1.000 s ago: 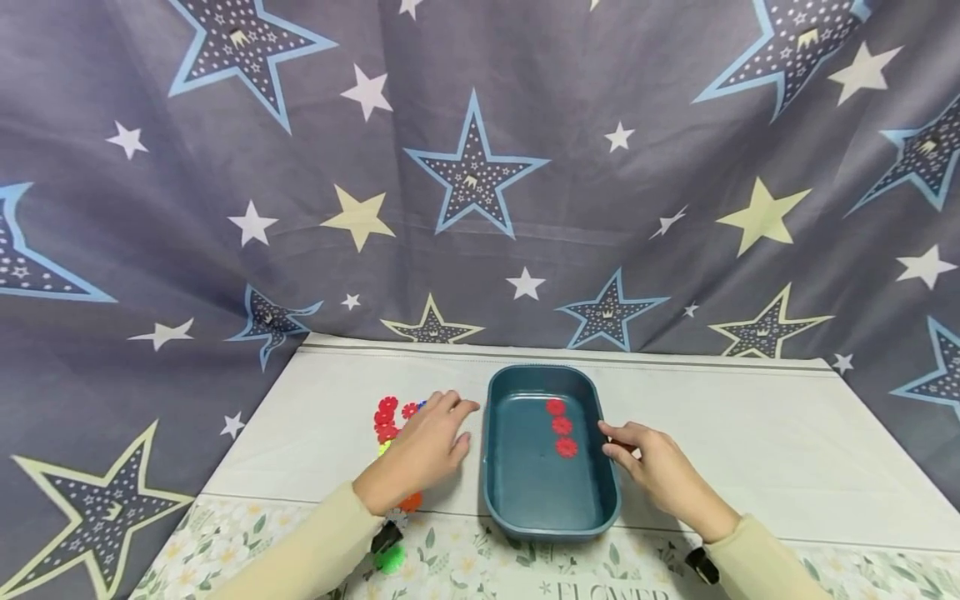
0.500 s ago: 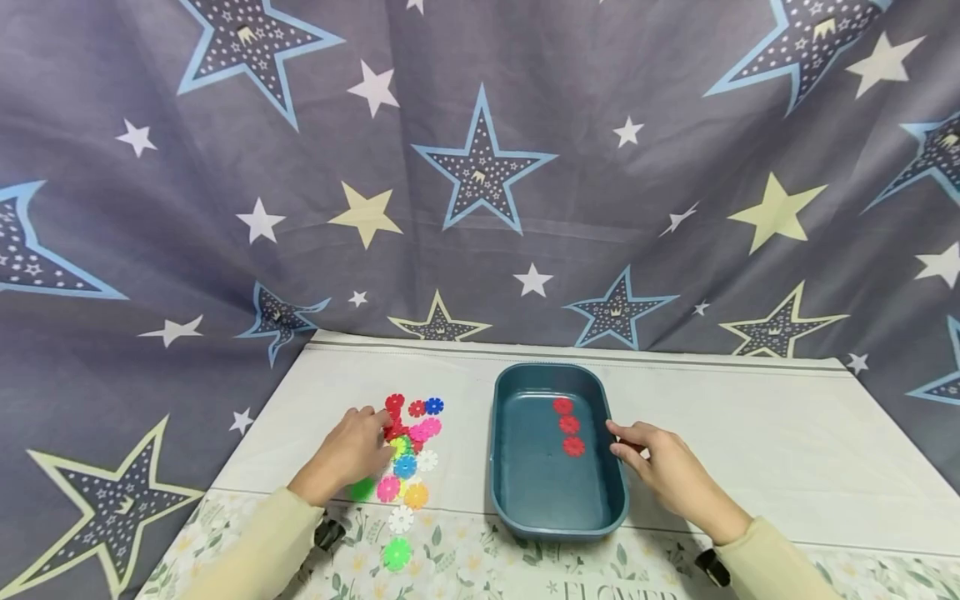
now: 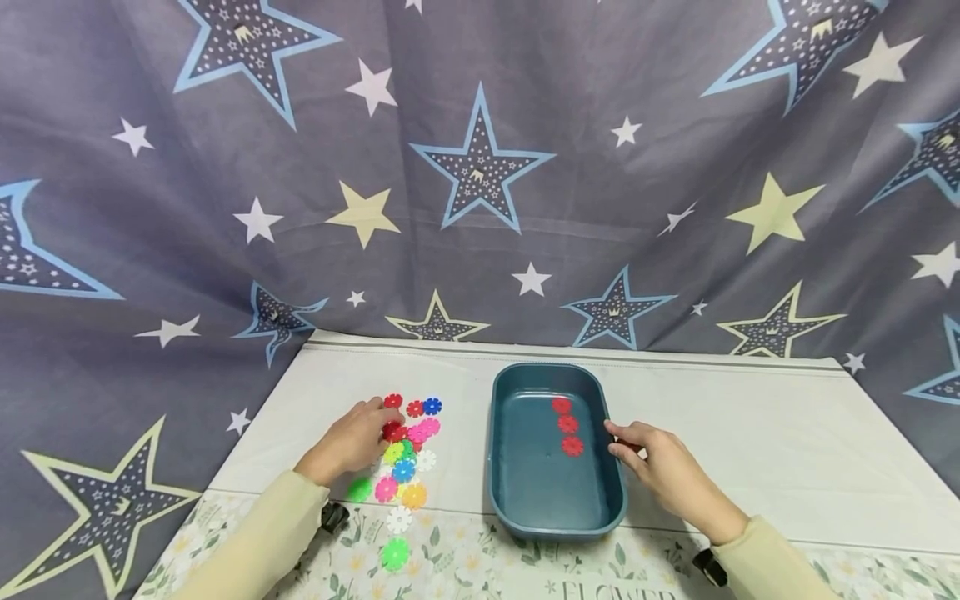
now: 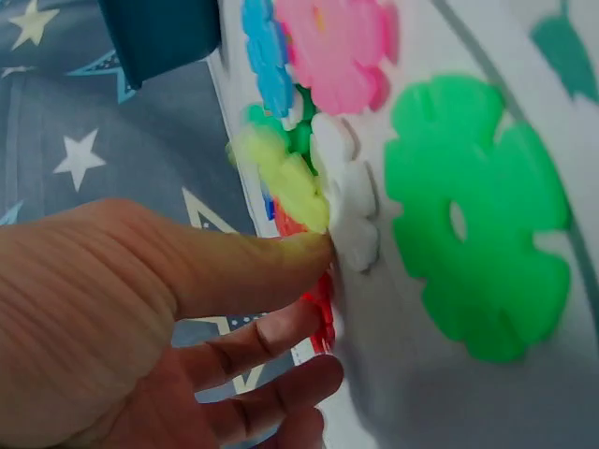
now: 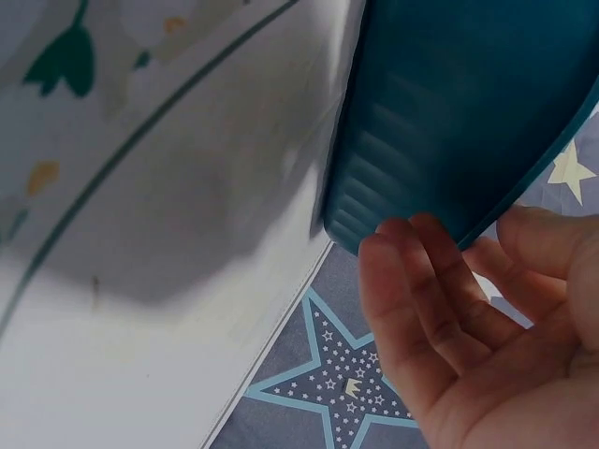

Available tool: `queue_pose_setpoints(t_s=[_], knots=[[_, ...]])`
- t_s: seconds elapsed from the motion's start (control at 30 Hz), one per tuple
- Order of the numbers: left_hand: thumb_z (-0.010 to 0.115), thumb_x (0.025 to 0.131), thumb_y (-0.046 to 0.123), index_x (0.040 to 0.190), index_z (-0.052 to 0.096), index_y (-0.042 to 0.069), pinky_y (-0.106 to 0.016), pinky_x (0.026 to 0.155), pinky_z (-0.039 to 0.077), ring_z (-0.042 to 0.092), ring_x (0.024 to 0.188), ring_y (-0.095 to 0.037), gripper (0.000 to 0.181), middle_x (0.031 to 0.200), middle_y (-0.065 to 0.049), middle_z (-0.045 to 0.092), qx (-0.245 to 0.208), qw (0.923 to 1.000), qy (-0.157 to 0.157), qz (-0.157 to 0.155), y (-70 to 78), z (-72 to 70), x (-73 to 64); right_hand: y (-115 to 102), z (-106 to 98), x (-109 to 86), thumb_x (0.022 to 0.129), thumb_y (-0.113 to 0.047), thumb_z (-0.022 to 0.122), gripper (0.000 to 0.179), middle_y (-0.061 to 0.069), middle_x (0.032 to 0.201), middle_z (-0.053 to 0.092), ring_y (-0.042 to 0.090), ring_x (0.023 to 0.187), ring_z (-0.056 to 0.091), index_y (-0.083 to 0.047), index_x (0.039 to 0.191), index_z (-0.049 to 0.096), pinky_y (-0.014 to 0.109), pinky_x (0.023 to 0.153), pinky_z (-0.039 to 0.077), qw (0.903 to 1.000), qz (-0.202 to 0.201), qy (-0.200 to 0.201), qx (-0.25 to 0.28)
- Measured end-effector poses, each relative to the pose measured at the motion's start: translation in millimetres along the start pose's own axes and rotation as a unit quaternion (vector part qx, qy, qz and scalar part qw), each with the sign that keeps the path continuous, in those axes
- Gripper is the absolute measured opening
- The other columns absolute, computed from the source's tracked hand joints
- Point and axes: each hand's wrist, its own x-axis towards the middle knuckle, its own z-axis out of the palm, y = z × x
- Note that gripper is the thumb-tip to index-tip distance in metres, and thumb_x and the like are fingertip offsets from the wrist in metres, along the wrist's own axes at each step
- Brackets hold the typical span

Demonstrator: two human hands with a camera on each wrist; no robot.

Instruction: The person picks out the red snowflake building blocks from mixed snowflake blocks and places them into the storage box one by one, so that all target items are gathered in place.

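Note:
My left hand (image 3: pixel 352 439) reaches into a loose pile of snowflake discs, its fingertips at the red discs (image 3: pixel 396 432). In the left wrist view, the thumb and index finger stand apart beside red discs (image 4: pixel 323 313); no firm hold shows. A yellow disc (image 4: pixel 290 182), a white disc (image 4: pixel 346 192) and a large green disc (image 4: pixel 477 220) lie close by. My right hand (image 3: pixel 670 473) pinches the right rim of a dark teal plastic tub (image 3: pixel 556 532), thumb and fingers on either side. Inside the tub, 3 red discs (image 3: pixel 567 424) lie in a line.
More discs spread toward the front: a blue disc (image 3: pixel 432 406), a pink disc (image 3: pixel 386 489), an orange disc (image 3: pixel 414 497) and a green disc (image 3: pixel 395 553). The white tabletop cloth (image 3: pixel 750 433) meets a star-patterned curtain (image 3: pixel 480 275) behind. A floral cloth strip (image 3: pixel 465 567) runs along the front.
My left hand has drawn back left from beside the tub to the disc pile, its fingertips now at the red discs. The right hand keeps its place on the tub rim.

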Motion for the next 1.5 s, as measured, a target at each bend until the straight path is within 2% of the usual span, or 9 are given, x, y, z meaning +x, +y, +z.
queue_pose_setpoints(t_s=[0.1, 0.27, 0.4, 0.63, 0.83, 1.0, 1.1, 1.3, 1.5], knots=[[0.073, 0.077, 0.000, 0.103, 0.066, 0.010, -0.047, 0.085, 0.045, 0.051, 0.089, -0.025, 0.029, 0.100, -0.009, 0.055, -0.008, 1.0000, -0.002, 0.004, -0.7, 0.5, 1.9, -0.8, 0.5, -0.6, 0.087, -0.011, 0.067, 0.033, -0.012, 0.082, 0.061, 0.005, 0.072, 0.056, -0.001, 0.119, 0.065, 0.026, 0.058, 0.042, 1.0000, 0.003, -0.001, 0.000], [0.074, 0.076, -0.001, 0.086, 0.058, 0.012, -0.036, 0.069, 0.043, 0.044, 0.074, -0.019, 0.023, 0.081, -0.002, 0.048, -0.023, 0.9997, 0.009, -0.001, -4.4, 2.7, 5.6, -1.8, -0.1, -0.9, 0.088, -0.012, 0.066, 0.033, -0.013, 0.082, 0.060, 0.004, 0.072, 0.055, -0.001, 0.119, 0.065, 0.025, 0.058, 0.041, 1.0000, 0.006, -0.006, 0.001], [0.069, 0.080, 0.000, 0.079, 0.053, 0.012, -0.033, 0.061, 0.038, 0.043, 0.066, -0.017, 0.021, 0.071, 0.000, 0.047, -0.049, 0.9985, 0.020, -0.014, -6.3, 1.8, 7.2, -1.8, -1.1, -0.6, 0.088, -0.012, 0.066, 0.033, -0.013, 0.082, 0.060, 0.005, 0.072, 0.055, -0.001, 0.119, 0.065, 0.026, 0.058, 0.041, 0.9999, 0.008, -0.009, -0.001], [0.067, 0.083, -0.003, 0.081, 0.054, 0.012, -0.033, 0.060, 0.038, 0.044, 0.061, -0.016, 0.019, 0.064, 0.004, 0.048, -0.058, 0.9934, 0.098, 0.012, -6.8, -5.7, 7.2, -1.0, -1.4, 0.1, 0.089, -0.013, 0.066, 0.033, -0.012, 0.084, 0.061, 0.006, 0.074, 0.056, -0.002, 0.120, 0.065, 0.027, 0.059, 0.042, 0.9998, 0.014, -0.014, -0.004], [0.068, 0.082, 0.002, 0.083, 0.071, 0.007, -0.034, 0.065, 0.042, 0.049, 0.073, -0.017, 0.006, 0.076, 0.003, 0.060, -0.070, 0.9824, 0.165, 0.052, -1.0, -12.7, 8.9, 0.1, -1.2, -0.6, 0.089, -0.013, 0.065, 0.033, -0.010, 0.086, 0.063, 0.006, 0.075, 0.057, -0.001, 0.120, 0.064, 0.027, 0.060, 0.043, 0.9998, 0.012, -0.015, -0.002], [0.067, 0.083, 0.007, 0.099, 0.073, 0.003, -0.035, 0.072, 0.045, 0.053, 0.084, -0.019, 0.017, 0.091, -0.003, 0.065, -0.070, 0.9719, 0.201, 0.100, 10.6, -20.2, 8.5, 1.2, -0.8, -1.1, 0.089, -0.014, 0.065, 0.034, -0.009, 0.087, 0.063, 0.006, 0.075, 0.058, -0.001, 0.120, 0.064, 0.027, 0.061, 0.044, 0.9998, 0.013, -0.018, -0.001], [0.065, 0.085, 0.008, 0.108, 0.070, 0.001, -0.036, 0.077, 0.046, 0.053, 0.091, -0.019, 0.024, 0.100, -0.005, 0.065, -0.075, 0.9690, 0.203, 0.119, 21.2, -26.0, 6.5, 1.0, -1.0, -1.2, 0.089, -0.014, 0.065, 0.033, -0.009, 0.088, 0.064, 0.006, 0.075, 0.058, -0.001, 0.120, 0.064, 0.027, 0.061, 0.044, 0.9998, 0.009, -0.015, 0.000], [0.065, 0.087, 0.010, 0.118, 0.065, 0.002, -0.035, 0.079, 0.048, 0.052, 0.098, -0.017, 0.033, 0.110, -0.005, 0.062, -0.102, 0.9693, 0.185, 0.126, 37.5, -33.7, 1.8, 0.1, -1.1, -0.5, 0.089, -0.013, 0.066, 0.033, -0.008, 0.089, 0.065, 0.005, 0.075, 0.058, -0.001, 0.120, 0.064, 0.027, 0.061, 0.044, 0.9999, 0.006, -0.011, 0.002], [0.063, 0.088, 0.010, 0.119, 0.065, 0.003, -0.031, 0.074, 0.048, 0.052, 0.097, -0.014, 0.032, 0.112, -0.003, 0.061, -0.116, 0.9602, 0.194, 0.164, 46.7, -37.0, 0.4, -0.1, -1.3, -0.2, 0.089, -0.013, 0.065, 0.034, -0.008, 0.091, 0.065, 0.006, 0.076, 0.058, -0.001, 0.120, 0.064, 0.027, 0.061, 0.044, 0.9999, 0.007, -0.012, 0.001]])
